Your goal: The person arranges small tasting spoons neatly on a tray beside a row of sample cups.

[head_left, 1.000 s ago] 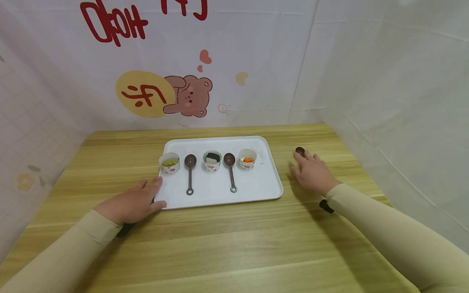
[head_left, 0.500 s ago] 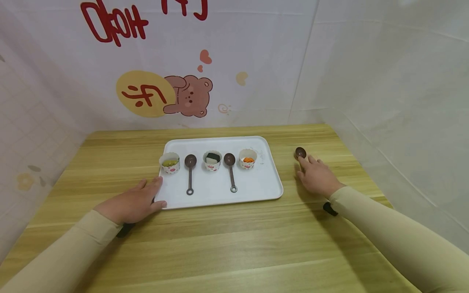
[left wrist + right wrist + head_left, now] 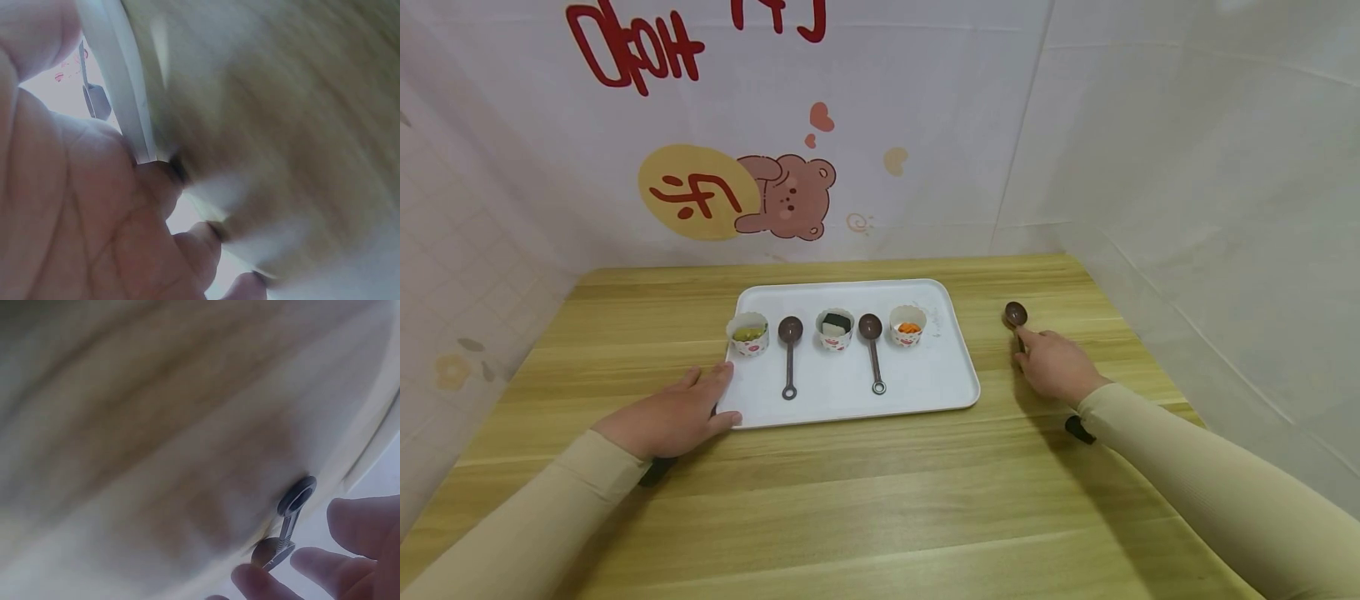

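Note:
In the head view my left hand (image 3: 673, 412) rests at the left front corner of the white tray (image 3: 917, 392), fingers and thumb at its rim. The left wrist view shows the palm against the tray edge (image 3: 128, 81). On the right, my right hand (image 3: 1060, 367) is over the handle of a brown measuring spoon (image 3: 1015, 313) lying on the table, bowl away from me. In the right wrist view the spoon's ringed handle end (image 3: 297, 495) shows between the spread thumb (image 3: 359, 525) and fingers (image 3: 259, 584), with a gap beside the thumb.
Three patterned paper cups stand on the tray: one with yellow-green bits (image 3: 748, 335), one with a black and white piece (image 3: 835, 330), one with orange bits (image 3: 907, 327). Two brown measuring spoons, left (image 3: 790, 330) and right (image 3: 870, 327), lie between them. Cloth walls surround the wooden table.
My right hand has drawn back from the bowl of the right-hand spoon toward its handle, uncovering the bowl. The left hand and tray have stayed put.

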`<state>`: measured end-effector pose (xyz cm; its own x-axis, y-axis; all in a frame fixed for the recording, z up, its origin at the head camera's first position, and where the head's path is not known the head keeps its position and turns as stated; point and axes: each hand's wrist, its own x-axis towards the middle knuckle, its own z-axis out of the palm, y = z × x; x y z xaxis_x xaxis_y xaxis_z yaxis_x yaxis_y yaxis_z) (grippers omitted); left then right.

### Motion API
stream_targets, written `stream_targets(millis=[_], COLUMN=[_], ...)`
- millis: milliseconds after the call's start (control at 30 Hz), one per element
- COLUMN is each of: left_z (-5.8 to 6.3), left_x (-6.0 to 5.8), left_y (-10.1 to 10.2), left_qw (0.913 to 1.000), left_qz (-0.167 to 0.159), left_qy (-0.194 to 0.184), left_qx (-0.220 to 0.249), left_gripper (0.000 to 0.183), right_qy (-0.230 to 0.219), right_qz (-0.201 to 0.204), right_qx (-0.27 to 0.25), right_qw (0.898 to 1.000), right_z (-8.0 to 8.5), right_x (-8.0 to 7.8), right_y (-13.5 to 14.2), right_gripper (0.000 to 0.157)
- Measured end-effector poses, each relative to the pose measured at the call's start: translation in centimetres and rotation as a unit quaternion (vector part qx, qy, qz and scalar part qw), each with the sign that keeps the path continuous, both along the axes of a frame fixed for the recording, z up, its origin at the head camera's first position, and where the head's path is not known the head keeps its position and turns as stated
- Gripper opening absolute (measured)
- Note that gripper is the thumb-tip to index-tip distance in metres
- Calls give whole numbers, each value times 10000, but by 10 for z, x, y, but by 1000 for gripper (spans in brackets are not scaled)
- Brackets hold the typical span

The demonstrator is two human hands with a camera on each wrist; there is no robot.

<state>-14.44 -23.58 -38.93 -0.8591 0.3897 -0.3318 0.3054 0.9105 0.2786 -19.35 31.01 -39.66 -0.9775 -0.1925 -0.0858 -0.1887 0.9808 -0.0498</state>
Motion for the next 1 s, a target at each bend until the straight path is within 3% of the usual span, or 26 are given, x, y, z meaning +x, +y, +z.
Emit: stream_targets(millis=[367, 1000], left_z=[-1, -1], left_x=[0, -1], left_y=[-1, -1], left_qw=[9999, 10000], left_qz=[-31, -47], left_qy=[81, 61], left_qx=[51, 15], left_gripper=[93, 95], right_qy=[-254, -448], right_qz=[-99, -213], right_qx=[113, -246], right_qw=[9996, 9985], right_z=[-2, -1], right_x=[-4, -3], right_y=[0, -2], right_gripper=[52, 52])
